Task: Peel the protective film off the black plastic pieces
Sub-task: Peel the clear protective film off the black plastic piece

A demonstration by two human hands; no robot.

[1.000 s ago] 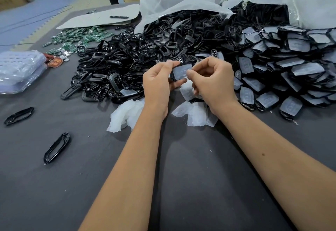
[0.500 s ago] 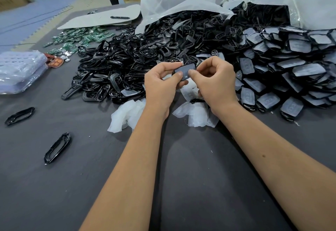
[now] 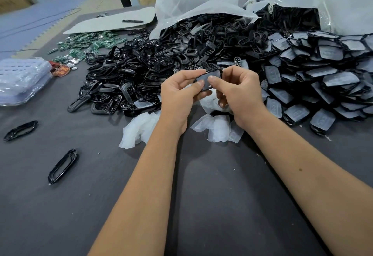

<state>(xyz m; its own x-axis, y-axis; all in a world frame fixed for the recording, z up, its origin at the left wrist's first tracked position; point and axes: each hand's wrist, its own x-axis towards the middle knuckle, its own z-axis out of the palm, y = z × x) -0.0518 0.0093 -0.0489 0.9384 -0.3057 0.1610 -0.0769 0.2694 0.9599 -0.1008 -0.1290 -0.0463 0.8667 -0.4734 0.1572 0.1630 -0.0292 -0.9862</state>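
A small black plastic piece (image 3: 207, 80) with a cloudy film on its face is held above the table between both hands. My left hand (image 3: 179, 94) pinches its left end with thumb and fingers. My right hand (image 3: 238, 92) grips its right end, thumb pressed on the filmed face. Behind and to the right lies a big heap of film-covered black pieces (image 3: 314, 78). Peeled films (image 3: 218, 127) lie in a loose pile under my hands, more peeled films (image 3: 139, 128) to the left.
A heap of glossy black frames (image 3: 137, 78) fills the middle left. Two loose frames (image 3: 62, 166) (image 3: 20, 130) lie on the dark table. Green circuit boards (image 3: 84, 46), clear plastic trays (image 3: 22, 80) and white bags (image 3: 193, 1) stand further back. People's legs are at the far edge.
The piece has turned in my hands, its filmed face now tilted flatter and lower. My right thumb has slid onto the film. Both hands stay close together.
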